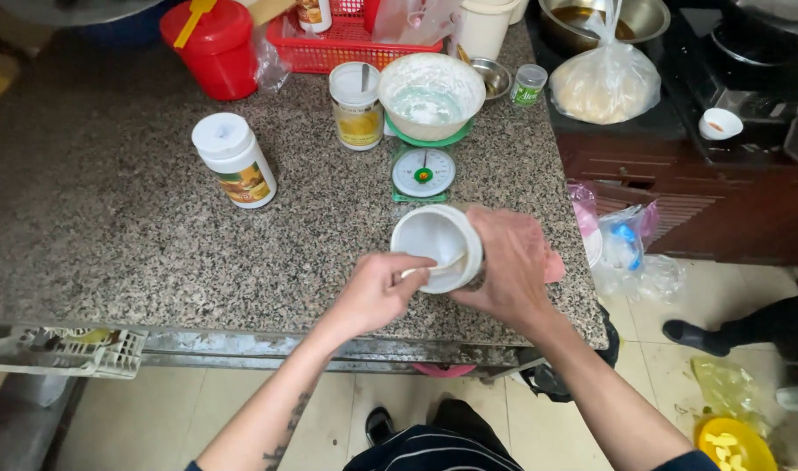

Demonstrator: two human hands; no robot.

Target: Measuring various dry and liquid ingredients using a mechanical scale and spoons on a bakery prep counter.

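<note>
Both forearms are bare; the left forearm (281, 419) carries a dark tattoo. Dark sleeve edges show at the elbows, over a dark striped garment (434, 449).

A home kitchen: speckled granite counter (154, 227), green kitchen scale (423, 171), stove (748, 61), red dish basket (346, 48).

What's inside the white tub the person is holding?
The tilted white tub looks white inside. The left hand dips a pale spoon into it while the right hand grips its side. The right hand hides its far side and bottom.
</note>
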